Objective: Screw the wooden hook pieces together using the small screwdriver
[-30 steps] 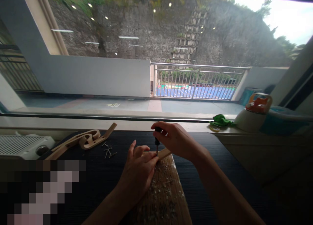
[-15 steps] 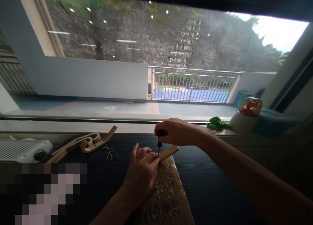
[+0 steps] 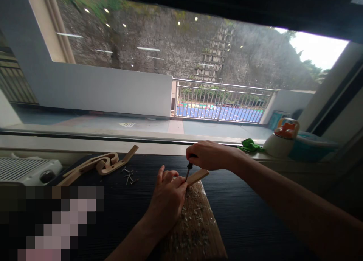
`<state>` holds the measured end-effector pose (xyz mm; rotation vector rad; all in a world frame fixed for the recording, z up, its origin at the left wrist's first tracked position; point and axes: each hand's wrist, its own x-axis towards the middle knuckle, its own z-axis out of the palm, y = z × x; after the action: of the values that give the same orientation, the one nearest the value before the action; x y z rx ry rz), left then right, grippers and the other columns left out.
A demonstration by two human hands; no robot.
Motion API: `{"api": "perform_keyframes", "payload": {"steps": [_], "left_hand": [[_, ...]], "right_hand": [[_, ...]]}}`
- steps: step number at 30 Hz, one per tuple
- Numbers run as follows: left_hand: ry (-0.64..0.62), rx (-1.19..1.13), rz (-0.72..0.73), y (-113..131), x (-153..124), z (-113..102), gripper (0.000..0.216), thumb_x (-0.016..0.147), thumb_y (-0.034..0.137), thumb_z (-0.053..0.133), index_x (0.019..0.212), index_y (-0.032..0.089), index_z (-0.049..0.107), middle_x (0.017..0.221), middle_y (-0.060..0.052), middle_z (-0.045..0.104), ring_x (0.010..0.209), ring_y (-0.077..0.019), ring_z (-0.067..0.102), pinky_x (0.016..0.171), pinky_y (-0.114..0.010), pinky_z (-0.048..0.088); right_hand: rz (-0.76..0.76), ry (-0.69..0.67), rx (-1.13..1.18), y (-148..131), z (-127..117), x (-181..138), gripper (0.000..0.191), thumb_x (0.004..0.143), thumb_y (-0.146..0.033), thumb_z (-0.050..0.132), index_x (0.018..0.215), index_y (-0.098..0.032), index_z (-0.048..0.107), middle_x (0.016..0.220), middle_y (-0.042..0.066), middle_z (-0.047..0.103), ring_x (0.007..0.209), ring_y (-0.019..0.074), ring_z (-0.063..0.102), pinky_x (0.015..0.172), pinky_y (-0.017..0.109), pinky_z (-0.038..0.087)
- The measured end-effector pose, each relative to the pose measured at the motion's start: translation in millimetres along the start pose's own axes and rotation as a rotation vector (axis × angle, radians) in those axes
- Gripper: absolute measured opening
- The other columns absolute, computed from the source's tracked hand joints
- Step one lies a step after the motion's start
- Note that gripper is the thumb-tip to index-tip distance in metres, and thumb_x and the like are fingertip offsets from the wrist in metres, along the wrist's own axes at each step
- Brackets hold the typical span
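My right hand (image 3: 208, 155) is closed round the black handle of a screwdriver (image 3: 190, 165). Its thin metal shaft points down, leaning a little, with the tip at a pale wooden strip (image 3: 199, 176). Fingers of my left hand (image 3: 168, 196) press and grip the strip close to that tip; they hide its near end. Under the strip and my left hand lies a thick, worn wooden board (image 3: 200, 227), its top pitted and dotted with shiny bits. Whether a screw sits beneath the tip, I cannot tell.
Left on the dark table (image 3: 244, 215) are curved wooden pieces (image 3: 107, 165) and several loose screws (image 3: 129, 176). A white slatted appliance (image 3: 28, 170) stands at far left. On the windowsill are a green cloth (image 3: 250, 145), a white-and-orange bottle (image 3: 280, 142) and a teal box (image 3: 312, 147).
The screwdriver has gone from nearly upright to tilted, its handle leaning right with my right hand. My left hand keeps its hold on the strip. The whole view has shifted slightly.
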<state>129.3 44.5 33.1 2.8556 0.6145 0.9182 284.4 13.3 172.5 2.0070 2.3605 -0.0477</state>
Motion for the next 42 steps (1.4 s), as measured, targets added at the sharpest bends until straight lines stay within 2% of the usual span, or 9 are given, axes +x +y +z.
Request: {"api": "perform_keyframes", "payload": {"steps": [3, 6, 11, 17, 22, 26, 30, 36, 42], "left_hand": [[-0.006, 0.009, 0.003, 1.3, 0.9, -1.9, 0.03, 0.079, 0.006, 0.051, 0.101, 0.02, 0.066, 0.099, -0.003, 0.066, 0.103, -0.0247, 0.048, 0.107, -0.061, 0.017], [-0.004, 0.009, 0.008, 2.0, 1.5, -2.7, 0.029, 0.08, 0.007, 0.05, 0.101, 0.02, 0.066, 0.099, -0.003, 0.067, 0.103, -0.0245, 0.048, 0.107, -0.06, 0.017], [0.006, 0.007, 0.007, 1.5, 1.4, -1.5, 0.028, 0.081, 0.008, 0.049, 0.099, 0.02, 0.066, 0.1, -0.004, 0.067, 0.103, -0.0248, 0.049, 0.106, -0.061, 0.018], [0.013, 0.003, 0.017, 0.8, 1.3, -1.3, 0.028, 0.081, 0.008, 0.05, 0.1, 0.02, 0.066, 0.101, -0.004, 0.067, 0.103, -0.0247, 0.049, 0.106, -0.061, 0.019], [0.037, 0.013, 0.027, 0.6, 0.8, -1.4, 0.028, 0.08, 0.007, 0.051, 0.099, 0.021, 0.066, 0.098, -0.004, 0.067, 0.101, -0.024, 0.05, 0.105, -0.061, 0.022], [0.026, 0.004, 0.025, 0.4, 0.5, -1.3, 0.027, 0.08, 0.008, 0.05, 0.098, 0.021, 0.066, 0.098, -0.003, 0.067, 0.101, -0.0245, 0.049, 0.105, -0.06, 0.021], [0.003, -0.007, 0.011, 0.1, 0.3, -0.5, 0.028, 0.081, 0.008, 0.05, 0.1, 0.021, 0.066, 0.101, -0.003, 0.067, 0.103, -0.0244, 0.048, 0.106, -0.06, 0.019], [-0.018, -0.012, -0.002, 0.3, 1.4, -2.2, 0.028, 0.081, 0.008, 0.049, 0.1, 0.02, 0.065, 0.101, -0.002, 0.066, 0.104, -0.0239, 0.048, 0.108, -0.059, 0.016], [-0.004, -0.01, 0.005, -0.1, 0.8, -2.4, 0.028, 0.081, 0.008, 0.049, 0.1, 0.02, 0.066, 0.102, -0.002, 0.066, 0.104, -0.0243, 0.047, 0.108, -0.059, 0.017]], "right_hand": [[-0.012, -0.01, -0.01, -3.4, -5.1, 0.0, 0.025, 0.08, -0.024, 0.048, 0.096, -0.021, 0.066, 0.079, 0.005, 0.067, 0.061, 0.0135, 0.05, 0.052, 0.026, 0.032], [-0.028, -0.021, -0.024, -6.7, -6.8, 1.8, 0.021, 0.08, -0.021, 0.048, 0.089, -0.021, 0.066, 0.078, 0.004, 0.067, 0.062, 0.0135, 0.051, 0.054, 0.026, 0.032], [-0.024, -0.002, -0.023, -5.2, 0.2, 7.3, 0.021, 0.082, -0.019, 0.045, 0.087, -0.019, 0.065, 0.085, 0.006, 0.067, 0.07, 0.015, 0.054, 0.057, 0.027, 0.034], [-0.011, 0.061, -0.006, -0.5, 6.6, 7.8, 0.025, 0.082, -0.025, 0.044, 0.087, -0.017, 0.067, 0.083, 0.008, 0.067, 0.068, 0.0154, 0.053, 0.057, 0.028, 0.033], [0.031, -0.02, -0.005, -3.5, -6.1, 1.4, 0.026, 0.079, -0.027, 0.047, 0.092, -0.02, 0.068, 0.08, 0.006, 0.067, 0.062, 0.0138, 0.052, 0.052, 0.026, 0.032], [-0.025, -0.035, 0.008, -5.0, -12.5, -1.5, 0.024, 0.08, -0.025, 0.047, 0.09, -0.021, 0.068, 0.077, 0.003, 0.067, 0.06, 0.0121, 0.05, 0.053, 0.026, 0.032], [-0.05, 0.007, -0.006, -1.7, -2.2, 4.3, 0.026, 0.084, -0.025, 0.043, 0.085, -0.019, 0.068, 0.078, 0.005, 0.067, 0.063, 0.0128, 0.05, 0.056, 0.026, 0.032], [0.006, 0.093, -0.003, 5.8, 12.2, 13.7, 0.033, 0.086, -0.035, 0.04, 0.083, -0.017, 0.067, 0.076, 0.008, 0.065, 0.064, 0.0146, 0.05, 0.055, 0.027, 0.031], [0.011, -0.024, 0.03, 1.5, -6.1, 5.3, 0.024, 0.081, -0.03, 0.048, 0.086, -0.018, 0.068, 0.074, 0.005, 0.066, 0.057, 0.0116, 0.048, 0.051, 0.026, 0.032]]}}
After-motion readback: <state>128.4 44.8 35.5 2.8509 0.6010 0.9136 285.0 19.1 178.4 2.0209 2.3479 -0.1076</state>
